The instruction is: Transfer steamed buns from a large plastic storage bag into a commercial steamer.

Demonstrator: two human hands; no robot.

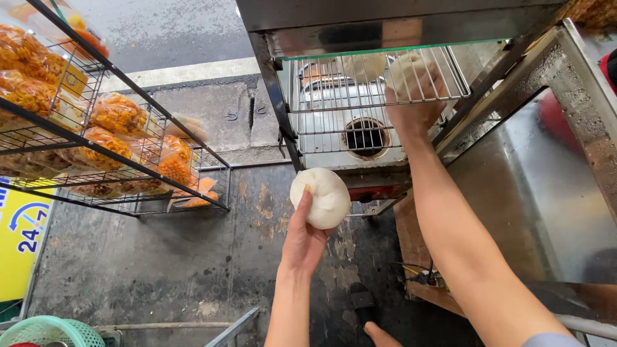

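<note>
Cupping a white bun (321,198), the left hand (303,241) is raised; the right hand (414,106) grips another bun (406,72) on the wire rack (334,96).

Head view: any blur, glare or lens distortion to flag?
Head view: wide-angle bending, the black wire rack and steamer cabinet frame lean outward; soft daylight, no hard shadows; mild glare on the steel side panel, with a smeared red reflection; left hand and its white bun sharp; right hand, holding a bun behind the wire shelf, slightly soft.
</note>
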